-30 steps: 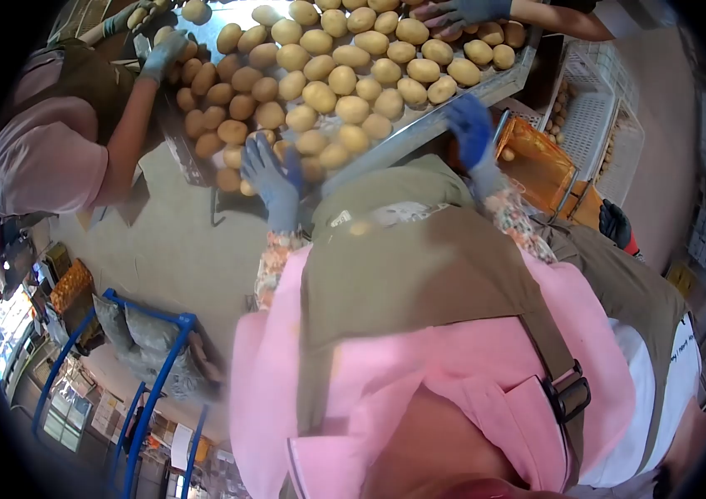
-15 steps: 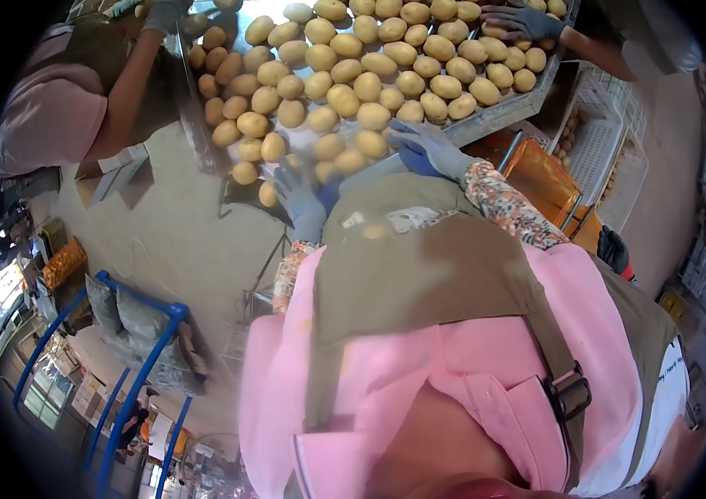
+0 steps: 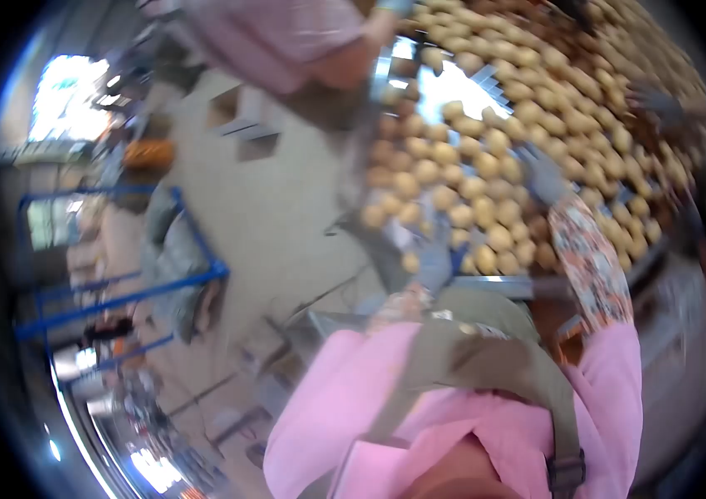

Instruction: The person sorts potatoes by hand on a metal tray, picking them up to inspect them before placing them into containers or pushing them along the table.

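Observation:
Many round yellow potatoes point(image 3: 498, 237) lie spread over a metal-edged sorting table point(image 3: 494, 287). My left hand point(image 3: 434, 256), in a grey-blue glove, rests at the near left part of the table, fingers spread beside several potatoes. Further in, my right hand point(image 3: 543, 175), gloved alike under a flowered sleeve, reaches over the potatoes with its fingers stretched out against some of them. Neither hand is wrapped round a potato. The view is blurred by motion.
A co-worker in a pink top point(image 3: 286, 41) stands at the table's far left. Another person's gloved hand point(image 3: 656, 101) is over the potatoes at the right. A blue-framed cart point(image 3: 120, 295) holding sacks stands at the left, and a cardboard box point(image 3: 245, 112) lies on the floor.
The view has turned, so the table now appears further right and more potatoes show. My right hand has moved from the near edge in over the potatoes. My left hand stays near the edge.

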Motion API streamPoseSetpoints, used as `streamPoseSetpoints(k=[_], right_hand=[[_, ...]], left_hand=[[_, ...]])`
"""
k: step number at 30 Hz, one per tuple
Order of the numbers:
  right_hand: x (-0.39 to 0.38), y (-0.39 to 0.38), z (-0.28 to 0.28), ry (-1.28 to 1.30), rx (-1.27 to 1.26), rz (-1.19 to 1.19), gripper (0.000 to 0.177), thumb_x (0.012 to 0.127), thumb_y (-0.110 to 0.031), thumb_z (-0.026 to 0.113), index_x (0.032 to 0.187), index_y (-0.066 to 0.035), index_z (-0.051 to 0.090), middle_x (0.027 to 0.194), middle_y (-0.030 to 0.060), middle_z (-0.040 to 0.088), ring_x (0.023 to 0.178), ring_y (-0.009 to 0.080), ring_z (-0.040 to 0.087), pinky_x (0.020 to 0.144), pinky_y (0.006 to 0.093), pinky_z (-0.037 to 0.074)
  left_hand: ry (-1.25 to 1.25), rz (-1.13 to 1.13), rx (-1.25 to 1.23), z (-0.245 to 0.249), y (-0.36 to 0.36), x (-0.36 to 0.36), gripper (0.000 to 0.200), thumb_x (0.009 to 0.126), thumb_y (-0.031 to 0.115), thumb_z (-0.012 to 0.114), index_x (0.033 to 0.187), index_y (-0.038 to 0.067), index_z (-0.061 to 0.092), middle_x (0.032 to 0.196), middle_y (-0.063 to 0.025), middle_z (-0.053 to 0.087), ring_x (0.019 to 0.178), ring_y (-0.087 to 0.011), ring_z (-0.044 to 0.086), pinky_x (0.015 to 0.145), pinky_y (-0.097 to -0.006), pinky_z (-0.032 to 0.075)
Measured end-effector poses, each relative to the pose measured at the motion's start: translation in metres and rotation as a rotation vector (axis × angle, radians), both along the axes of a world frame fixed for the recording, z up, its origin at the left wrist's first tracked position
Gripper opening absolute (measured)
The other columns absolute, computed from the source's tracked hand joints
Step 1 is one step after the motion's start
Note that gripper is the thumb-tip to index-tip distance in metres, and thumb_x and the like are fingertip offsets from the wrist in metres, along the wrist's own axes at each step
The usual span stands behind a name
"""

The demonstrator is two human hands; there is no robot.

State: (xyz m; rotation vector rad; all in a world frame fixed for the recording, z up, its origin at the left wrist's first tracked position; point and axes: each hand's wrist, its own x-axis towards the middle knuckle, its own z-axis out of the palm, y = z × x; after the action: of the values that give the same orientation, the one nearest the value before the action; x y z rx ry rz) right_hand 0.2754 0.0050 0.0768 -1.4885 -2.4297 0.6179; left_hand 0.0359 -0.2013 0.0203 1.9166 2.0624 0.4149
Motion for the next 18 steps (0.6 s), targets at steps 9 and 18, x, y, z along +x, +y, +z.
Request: streamPoseSetpoints(k=[9, 18], right_hand=[[-0.020, 0.019, 0.011, -0.616, -0.017, -0.117, 0.024, 0.088, -0.021, 0.058, 0.110, -0.013, 0.058, 0.109, 0.0185, 0.058, 0.091, 0.0339, 0.062, 0.074, 0.0453, 0.049], [-0.004, -0.034, 0.035, 0.666, -0.250, -0.322, 0.041, 0.087, -0.009, 0.062, 0.125, -0.010, 0.050, 0.122, 0.0127, 0.055, 0.104, 0.0274, 0.058, 0.085, 0.0377, 0.049]], left_hand=[[0.016, -0.036, -0.135, 0.033, 0.004, 0.000, 0.083, 0.088, 0.051, 0.054, 0.147, 0.001, 0.026, 0.146, -0.0286, 0.028, 0.133, -0.0641, 0.003, 0.109, -0.0653, 0.007], [0.019, -0.005, -0.098, 0.014, -0.003, -0.010, 0.085, 0.086, 0.051, 0.057, 0.145, -0.002, 0.028, 0.146, -0.0264, 0.032, 0.132, -0.0632, 0.012, 0.109, -0.0659, 0.010]])
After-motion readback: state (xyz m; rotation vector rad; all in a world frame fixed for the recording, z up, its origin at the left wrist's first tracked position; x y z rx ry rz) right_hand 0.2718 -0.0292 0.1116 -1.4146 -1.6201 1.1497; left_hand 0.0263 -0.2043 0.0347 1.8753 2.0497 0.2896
